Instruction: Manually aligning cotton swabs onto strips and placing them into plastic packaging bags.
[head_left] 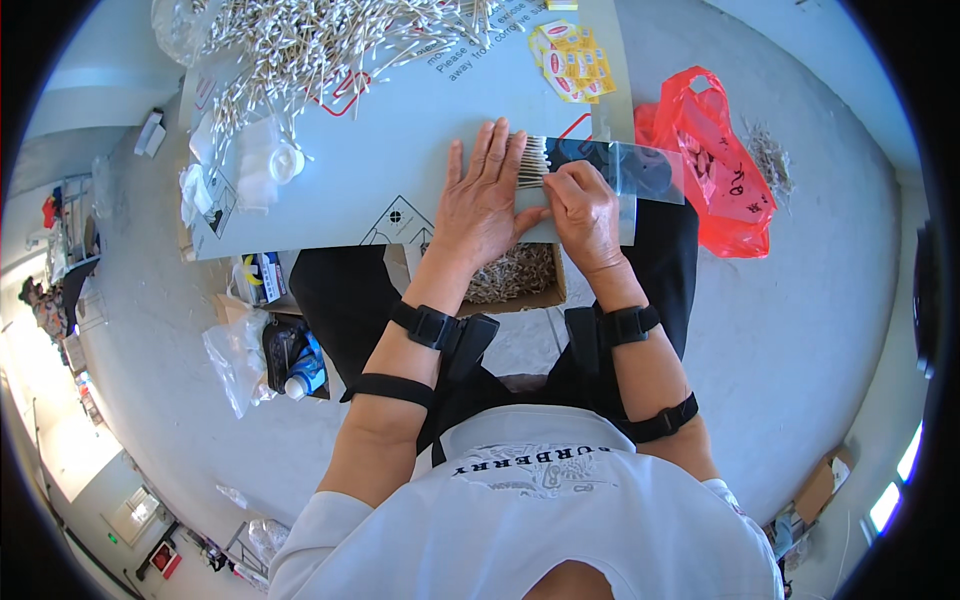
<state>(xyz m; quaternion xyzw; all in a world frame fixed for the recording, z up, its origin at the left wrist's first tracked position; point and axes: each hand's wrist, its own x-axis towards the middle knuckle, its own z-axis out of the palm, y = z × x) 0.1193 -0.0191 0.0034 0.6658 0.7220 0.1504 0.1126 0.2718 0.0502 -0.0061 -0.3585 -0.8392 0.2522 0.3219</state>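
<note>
One swab row (533,161) meets one flattened left hand (482,198), thumb apart; one right hand (586,212) curls, its hold unclear.

Swabs (320,60) on board (350,170), bag (735,215) right

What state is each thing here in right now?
Left hand, flat, fingers extended
Right hand, fingers curled, hold unclear
Swab row, side by side
Swab pile, loose, heaped
Clear plastic, jutting past board
Cardboard box, open, holding thin sticks
Red bag, crumpled
Yellow packets, overlapping, spread
</note>
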